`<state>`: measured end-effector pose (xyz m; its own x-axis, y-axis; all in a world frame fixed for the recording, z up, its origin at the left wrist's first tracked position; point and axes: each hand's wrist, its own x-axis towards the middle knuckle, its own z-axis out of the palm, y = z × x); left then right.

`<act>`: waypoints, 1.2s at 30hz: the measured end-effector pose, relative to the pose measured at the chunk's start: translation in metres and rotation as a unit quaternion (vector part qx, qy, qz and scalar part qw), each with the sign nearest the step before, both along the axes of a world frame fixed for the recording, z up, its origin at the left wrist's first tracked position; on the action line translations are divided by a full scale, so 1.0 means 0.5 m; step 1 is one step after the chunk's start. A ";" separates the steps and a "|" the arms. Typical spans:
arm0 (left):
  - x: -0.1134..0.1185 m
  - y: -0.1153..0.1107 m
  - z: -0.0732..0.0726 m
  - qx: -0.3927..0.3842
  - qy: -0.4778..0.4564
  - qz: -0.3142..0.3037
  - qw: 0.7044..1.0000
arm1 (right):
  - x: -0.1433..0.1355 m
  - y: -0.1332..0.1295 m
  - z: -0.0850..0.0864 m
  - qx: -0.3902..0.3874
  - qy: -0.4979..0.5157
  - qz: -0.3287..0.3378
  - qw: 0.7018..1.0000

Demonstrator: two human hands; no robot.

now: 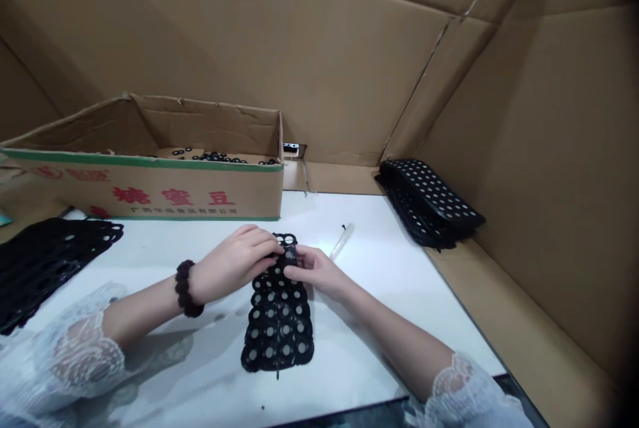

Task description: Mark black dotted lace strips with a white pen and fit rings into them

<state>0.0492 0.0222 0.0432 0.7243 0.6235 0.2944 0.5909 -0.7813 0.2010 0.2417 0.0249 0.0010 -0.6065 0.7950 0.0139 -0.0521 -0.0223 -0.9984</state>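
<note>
A black sheet with rows of pale round dots (278, 321) lies on the white table, its long side running toward the camera. At its far end my left hand (242, 258) comes in from the left, its closed fingertips on the sheet's upper edge. My right hand (317, 271) pinches the sheet's right side near the same end, thumb on top. Two open rings show at the far tip, just beyond the fingers.
A cardboard box (200, 192) with small black rings (214, 157) inside stands at the back left. Black perforated sheets (44, 261) lie at the left. Folded dotted black sheets (429, 202) rest at the back right. A translucent tube (342, 241) lies behind my right hand. Cardboard walls surround the white table (379, 288).
</note>
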 end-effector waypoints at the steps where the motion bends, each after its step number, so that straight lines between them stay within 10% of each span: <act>1: -0.002 0.001 -0.001 -0.012 -0.009 0.018 1.000 | 0.000 -0.002 0.001 0.001 -0.003 0.009 1.000; 9: 0.015 -0.017 -0.026 0.116 -0.013 0.075 0.990 | -0.012 -0.017 0.006 0.156 -0.113 -0.043 0.980; 17: 0.015 0.000 -0.033 -0.086 -0.135 0.094 0.983 | -0.020 -0.030 0.005 0.193 -0.145 -0.062 0.968; 21: -0.012 0.044 -0.029 -0.139 -0.276 0.200 0.930 | -0.026 -0.033 0.000 0.153 -0.112 -0.084 0.978; 24: -0.044 0.066 -0.011 -0.016 -0.356 0.324 0.876 | -0.026 -0.030 -0.011 0.080 -0.091 -0.104 0.987; 30: -0.017 0.003 -0.016 0.207 -0.036 0.142 0.967 | -0.024 -0.019 -0.019 0.002 -0.032 -0.131 0.991; 36: 0.005 -0.017 -0.047 0.060 0.009 0.049 0.997 | -0.029 -0.026 -0.014 0.036 -0.055 -0.141 0.988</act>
